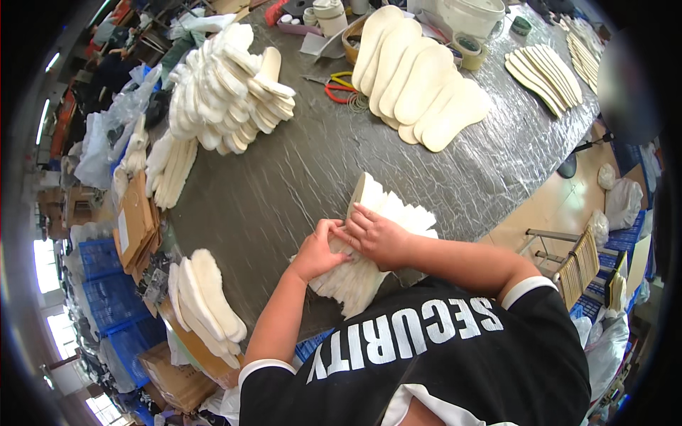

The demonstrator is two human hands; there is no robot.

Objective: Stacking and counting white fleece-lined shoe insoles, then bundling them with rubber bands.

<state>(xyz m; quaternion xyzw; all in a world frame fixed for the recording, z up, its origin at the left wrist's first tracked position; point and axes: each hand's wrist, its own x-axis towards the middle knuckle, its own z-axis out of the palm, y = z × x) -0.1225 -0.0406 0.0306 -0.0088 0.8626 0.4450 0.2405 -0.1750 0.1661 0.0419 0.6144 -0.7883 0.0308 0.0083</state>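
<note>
A bundle of cream fleece insoles (394, 206), fanned out with fluffy edges, rests on the table's near side close to my body. My left hand (320, 252) closes around the bundle's left side, thumb pointing inward. Across the middle lies my right hand (376, 238), its fingers bent over the insoles and meeting the left fingertips. Part of the bundle is hidden beneath both hands. Beyond it, flat cream insoles (415, 78) lie spread in overlapping rows. A tall heap of fleece insoles (220, 92) stands at the far left.
The dark sheet-covered table (249, 206) also bears red- and yellow-handled tools (339, 89), tape rolls (469, 46), a white bucket (472, 15) and more insoles (543, 78) at right. Fleece insoles (206, 298) sit at the left edge. A slatted chair (577, 266) stands right of the table.
</note>
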